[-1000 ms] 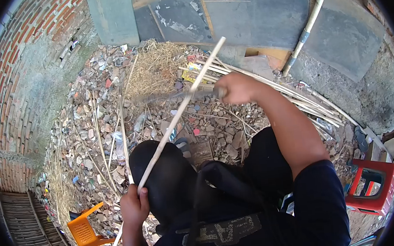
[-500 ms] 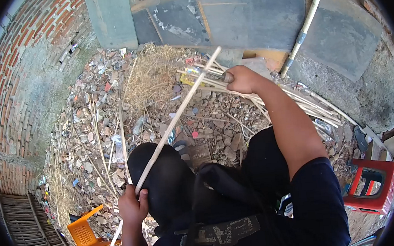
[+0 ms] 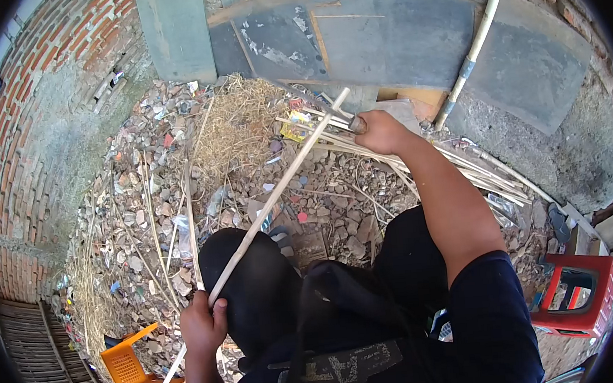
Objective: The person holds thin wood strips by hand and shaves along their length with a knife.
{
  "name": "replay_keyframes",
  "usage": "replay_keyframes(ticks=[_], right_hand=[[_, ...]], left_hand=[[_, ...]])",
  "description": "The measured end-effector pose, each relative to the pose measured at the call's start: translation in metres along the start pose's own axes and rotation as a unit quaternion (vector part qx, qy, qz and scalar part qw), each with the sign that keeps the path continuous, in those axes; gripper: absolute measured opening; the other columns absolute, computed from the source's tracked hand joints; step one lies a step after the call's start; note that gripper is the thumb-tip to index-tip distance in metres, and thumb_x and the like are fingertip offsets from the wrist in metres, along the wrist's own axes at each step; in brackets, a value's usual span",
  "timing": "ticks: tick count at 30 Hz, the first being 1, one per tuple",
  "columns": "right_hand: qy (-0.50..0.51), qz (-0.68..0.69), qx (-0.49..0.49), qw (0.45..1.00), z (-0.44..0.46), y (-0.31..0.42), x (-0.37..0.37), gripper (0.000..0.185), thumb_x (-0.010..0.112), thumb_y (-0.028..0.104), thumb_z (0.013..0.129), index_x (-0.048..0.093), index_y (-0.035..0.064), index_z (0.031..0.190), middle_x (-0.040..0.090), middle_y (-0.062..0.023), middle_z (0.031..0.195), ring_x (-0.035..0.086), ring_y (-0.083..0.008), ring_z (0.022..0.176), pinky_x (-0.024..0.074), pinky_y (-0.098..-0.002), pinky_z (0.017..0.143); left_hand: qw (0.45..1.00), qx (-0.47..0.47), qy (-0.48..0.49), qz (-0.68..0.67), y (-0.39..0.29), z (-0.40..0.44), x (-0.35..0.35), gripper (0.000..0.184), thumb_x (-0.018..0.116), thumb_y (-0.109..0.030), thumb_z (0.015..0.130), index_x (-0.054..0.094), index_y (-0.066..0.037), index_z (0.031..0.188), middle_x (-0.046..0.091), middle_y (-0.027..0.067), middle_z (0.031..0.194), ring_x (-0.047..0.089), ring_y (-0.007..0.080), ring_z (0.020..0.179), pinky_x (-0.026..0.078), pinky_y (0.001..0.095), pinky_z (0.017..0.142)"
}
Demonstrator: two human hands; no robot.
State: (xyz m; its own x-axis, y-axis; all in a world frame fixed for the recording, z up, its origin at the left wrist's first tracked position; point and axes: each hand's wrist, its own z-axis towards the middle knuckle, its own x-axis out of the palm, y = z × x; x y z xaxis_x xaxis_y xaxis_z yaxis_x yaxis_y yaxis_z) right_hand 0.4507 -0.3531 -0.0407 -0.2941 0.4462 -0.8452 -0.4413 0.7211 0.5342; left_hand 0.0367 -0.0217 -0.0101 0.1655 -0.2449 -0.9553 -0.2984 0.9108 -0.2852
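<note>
A pale wooden stick (image 3: pixel 274 197) slants from my left hand (image 3: pixel 203 322) up over my left knee. My left hand is closed round its lower end, and a thin end sticks out below the hand. My right hand (image 3: pixel 381 132) grips the handle of a long-bladed knife (image 3: pixel 297 93). The dark blade crosses the stick near its upper end and points up and left. Several other pale sticks (image 3: pixel 463 168) lie on the rubble behind and beside my right forearm.
Rubble (image 3: pixel 136 226) covers the ground, with dry straw (image 3: pixel 236 121) on it. An orange plastic stool (image 3: pixel 127 367) lies at lower left and a red one (image 3: pixel 583 321) at right. A brick wall (image 3: pixel 22 142) rises at left; a pole (image 3: pixel 475 52) leans at upper right.
The blade, blurred and pointing left a second ago, now lies across the stick nearer its top. My right hand has moved slightly to the right. The stick's upper end is lower in view.
</note>
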Motion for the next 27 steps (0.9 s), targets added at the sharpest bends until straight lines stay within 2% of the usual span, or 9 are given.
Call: replay_keyframes(ticks=[2,5,6,9,13,18,22,26,27], right_hand=[[-0.03,-0.044,-0.042,0.998,-0.001,-0.003,0.009,0.035,0.071,0.022,0.077,0.071,0.0052,0.109,0.073,-0.0218,0.093,0.07,-0.0406,0.091,0.0554,-0.0492,0.084],[0.054,-0.074,-0.084,0.992,-0.023,0.043,-0.008,0.026,0.07,0.02,0.076,0.07,0.0085,0.1,0.072,-0.0177,0.087,0.07,-0.0388,0.089,0.0552,-0.0504,0.082],[0.029,-0.093,-0.122,0.988,-0.028,0.047,-0.003,0.018,0.069,0.018,0.076,0.068,0.0101,0.092,0.071,-0.0149,0.082,0.07,-0.0373,0.085,0.0554,-0.0495,0.079],[0.057,-0.066,-0.112,0.99,-0.024,0.049,-0.012,0.021,0.07,0.019,0.076,0.071,0.0104,0.095,0.072,-0.0163,0.085,0.07,-0.0374,0.086,0.0556,-0.0485,0.079],[-0.025,-0.029,-0.048,0.998,-0.003,0.024,0.01,0.027,0.07,0.019,0.077,0.074,0.011,0.103,0.073,-0.019,0.088,0.071,-0.0366,0.085,0.0562,-0.0477,0.08],[0.07,-0.084,-0.147,0.983,-0.033,0.069,-0.002,0.021,0.068,0.016,0.079,0.071,0.0113,0.099,0.071,-0.0155,0.084,0.071,-0.0349,0.084,0.0564,-0.0475,0.079],[0.108,0.009,-0.112,0.988,-0.021,0.056,0.001,0.023,0.071,0.017,0.079,0.07,0.0063,0.099,0.069,-0.0157,0.081,0.07,-0.0287,0.08,0.0563,-0.0454,0.078],[0.043,0.043,0.013,0.998,-0.009,0.033,-0.001,0.023,0.068,0.018,0.082,0.072,0.0101,0.103,0.072,-0.0178,0.089,0.071,-0.0347,0.089,0.0555,-0.0472,0.083],[0.034,0.031,-0.025,0.999,-0.01,0.035,0.001,0.026,0.069,0.018,0.081,0.072,0.009,0.104,0.071,-0.0176,0.086,0.071,-0.0347,0.085,0.0553,-0.0465,0.081]], left_hand=[[1.0,-0.001,0.0,0.008,0.0,0.0,-0.002,0.05,0.061,-0.05,0.099,0.051,-0.003,0.083,0.06,0.0201,0.063,0.063,0.0468,0.061,0.046,0.0521,0.053],[1.0,-0.009,0.007,-0.009,-0.002,0.0,0.001,0.05,0.06,-0.049,0.1,0.051,-0.003,0.083,0.059,0.0204,0.062,0.062,0.0474,0.061,0.046,0.0526,0.053],[1.0,-0.012,0.009,-0.019,-0.002,0.001,0.001,0.05,0.06,-0.049,0.1,0.051,-0.003,0.083,0.058,0.0205,0.062,0.062,0.0476,0.061,0.045,0.0528,0.053],[0.998,0.008,-0.011,-0.059,0.009,0.0,0.011,0.049,0.059,-0.049,0.1,0.051,-0.004,0.083,0.057,0.021,0.062,0.06,0.0484,0.061,0.044,0.0536,0.054],[0.999,-0.003,-0.013,-0.035,0.003,-0.001,0.008,0.049,0.059,-0.049,0.1,0.051,-0.003,0.084,0.057,0.0215,0.063,0.059,0.0489,0.061,0.043,0.0541,0.054],[1.0,-0.013,0.003,-0.019,0.005,0.0,0.009,0.049,0.06,-0.048,0.1,0.051,-0.003,0.084,0.058,0.0216,0.064,0.06,0.0487,0.062,0.043,0.0543,0.055],[0.999,-0.007,-0.011,-0.051,0.011,-0.003,0.016,0.047,0.059,-0.046,0.101,0.051,-0.003,0.085,0.057,0.0213,0.062,0.06,0.0486,0.061,0.043,0.0542,0.055],[0.998,-0.022,-0.038,-0.052,0.002,-0.004,0.016,0.046,0.06,-0.044,0.101,0.05,-0.003,0.084,0.058,0.0207,0.062,0.06,0.0483,0.06,0.043,0.0538,0.054],[0.998,-0.032,-0.035,-0.043,0.0,-0.003,0.014,0.045,0.06,-0.044,0.101,0.05,-0.003,0.084,0.058,0.0206,0.062,0.06,0.0482,0.06,0.043,0.0536,0.054]])
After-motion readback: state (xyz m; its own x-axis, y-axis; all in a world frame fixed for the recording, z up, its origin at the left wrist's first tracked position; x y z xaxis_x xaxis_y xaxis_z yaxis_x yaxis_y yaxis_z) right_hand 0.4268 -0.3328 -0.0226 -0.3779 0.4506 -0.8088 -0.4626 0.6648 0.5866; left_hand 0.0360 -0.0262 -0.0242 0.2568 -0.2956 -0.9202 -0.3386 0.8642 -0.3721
